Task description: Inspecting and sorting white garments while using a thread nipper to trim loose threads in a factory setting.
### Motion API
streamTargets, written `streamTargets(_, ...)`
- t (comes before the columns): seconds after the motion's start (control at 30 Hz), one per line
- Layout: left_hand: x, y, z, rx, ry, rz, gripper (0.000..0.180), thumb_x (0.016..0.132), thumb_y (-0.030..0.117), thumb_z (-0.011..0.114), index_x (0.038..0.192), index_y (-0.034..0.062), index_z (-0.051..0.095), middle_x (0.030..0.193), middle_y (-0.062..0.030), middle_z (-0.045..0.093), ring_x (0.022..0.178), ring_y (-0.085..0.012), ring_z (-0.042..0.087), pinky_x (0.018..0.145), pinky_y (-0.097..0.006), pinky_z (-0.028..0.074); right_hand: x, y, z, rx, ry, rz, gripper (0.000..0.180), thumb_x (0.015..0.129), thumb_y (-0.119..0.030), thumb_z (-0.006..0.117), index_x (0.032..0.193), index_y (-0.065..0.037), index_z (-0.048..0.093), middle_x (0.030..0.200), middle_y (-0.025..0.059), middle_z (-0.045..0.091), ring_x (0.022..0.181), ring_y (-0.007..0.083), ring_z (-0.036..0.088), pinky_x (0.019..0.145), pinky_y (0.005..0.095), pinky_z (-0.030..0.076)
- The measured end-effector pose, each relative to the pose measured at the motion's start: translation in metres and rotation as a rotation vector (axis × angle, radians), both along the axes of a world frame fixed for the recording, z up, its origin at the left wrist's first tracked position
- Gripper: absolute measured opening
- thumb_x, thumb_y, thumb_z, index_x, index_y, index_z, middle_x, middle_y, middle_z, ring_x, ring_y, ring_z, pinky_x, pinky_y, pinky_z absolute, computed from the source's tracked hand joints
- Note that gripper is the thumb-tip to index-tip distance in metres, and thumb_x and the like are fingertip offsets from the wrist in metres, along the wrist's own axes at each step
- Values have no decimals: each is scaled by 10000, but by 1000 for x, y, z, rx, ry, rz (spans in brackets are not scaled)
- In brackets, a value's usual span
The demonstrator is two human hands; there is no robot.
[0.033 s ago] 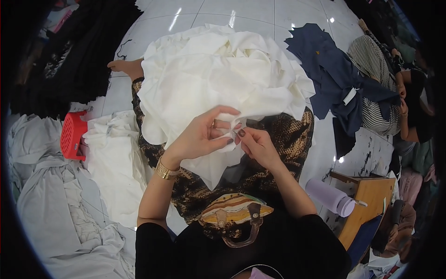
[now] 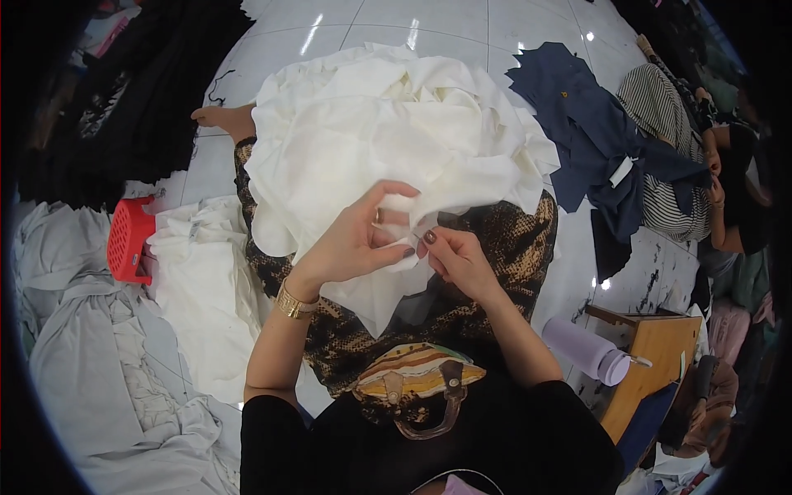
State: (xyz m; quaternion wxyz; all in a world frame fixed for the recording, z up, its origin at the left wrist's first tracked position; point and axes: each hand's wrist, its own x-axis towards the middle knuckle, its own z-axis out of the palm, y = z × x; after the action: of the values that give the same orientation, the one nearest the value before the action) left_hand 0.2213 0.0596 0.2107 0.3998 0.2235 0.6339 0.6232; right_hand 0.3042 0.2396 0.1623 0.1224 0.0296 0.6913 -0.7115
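Note:
A large heap of white fabric (image 2: 346,148) with ruffled edges covers my lap, over patterned brown and black trousers (image 2: 511,264). My left hand (image 2: 351,241), with a gold watch at the wrist, holds a bunched edge of this fabric between thumb and fingers. Close beside it, my right hand (image 2: 464,264) is closed in a pinch at the same edge. Something thin and dark shows at its fingertips, too small to name. A corner of white cloth hangs below both hands.
To the left are a red plastic stool (image 2: 130,241), stacked white cloth (image 2: 202,280) and grey cloth (image 2: 74,346). Navy fabric (image 2: 569,124) lies at right, near another person's hands (image 2: 714,177). A lilac bottle (image 2: 582,351) lies beside a wooden piece (image 2: 648,363).
My left fingers have shifted slightly left and opened a little at the fabric edge. The right hand stays nearly in place, its fingertips a little farther from the left hand's.

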Motion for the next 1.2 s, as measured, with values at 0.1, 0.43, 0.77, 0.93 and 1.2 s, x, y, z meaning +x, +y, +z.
streamTargets(0.1,0,-3,-3,-18,-61,60,642,729,-32,611,1258,121,281,1088,-187,504,702,-61,590,617,-169,466,2,0,4,-130,-78,42,368,938,-308,400,763,-27,561,475,-42,358,414,28,290,387,188,224)
streamTargets(0.43,1,-5,0,3,-28,28,747,703,-10,651,1285,147,210,1085,-217,484,622,-41,574,558,-150,440,-1,-2,1,-179,-169,90,390,938,-332,399,756,-23,555,489,-39,355,402,30,262,365,190,201)
streamTargets(0.77,-2,-3,4,-32,40,29,734,703,-18,636,1274,143,204,1123,-199,479,559,-26,529,521,-158,422,1,-8,1,-271,-125,18,376,925,-320,448,719,-24,555,478,-51,363,404,19,278,368,187,207)
streamTargets(0.93,-4,-5,1,22,50,38,692,694,-98,558,1253,111,208,1174,-99,454,540,11,457,502,-143,385,0,5,14,-506,-41,-116,374,940,-326,389,809,-9,537,515,-29,369,402,31,253,365,184,198)
streamTargets(1.2,12,-20,8,-258,333,232,485,701,3,653,1103,73,390,848,-27,478,536,-29,436,503,-169,372,-32,19,7,578,272,-146,407,739,-107,639,1121,-65,506,528,50,449,455,102,435,476,244,394)
